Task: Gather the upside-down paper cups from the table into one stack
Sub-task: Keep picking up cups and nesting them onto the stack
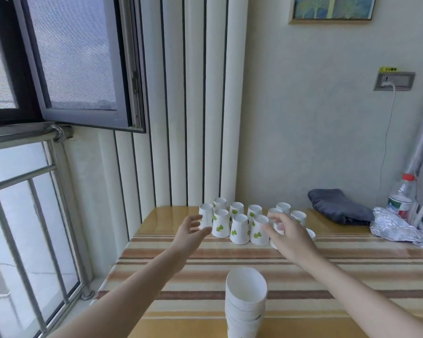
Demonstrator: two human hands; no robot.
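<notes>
Several white paper cups with green leaf prints [239,229] stand upside down in two rows at the far side of the striped table [352,272]. A stack of upside-down cups [246,303] stands at the near edge. My left hand [192,231] is open, fingers spread, just beside the leftmost cup [206,215]. My right hand [287,234] is open over the right-hand cups, hiding some of them; I cannot tell whether it touches one.
A folded grey cloth [340,208], crumpled foil [398,226] and a plastic bottle [402,200] lie at the table's far right. The wall stands close behind the cups. A window with a railing [34,215] is to the left.
</notes>
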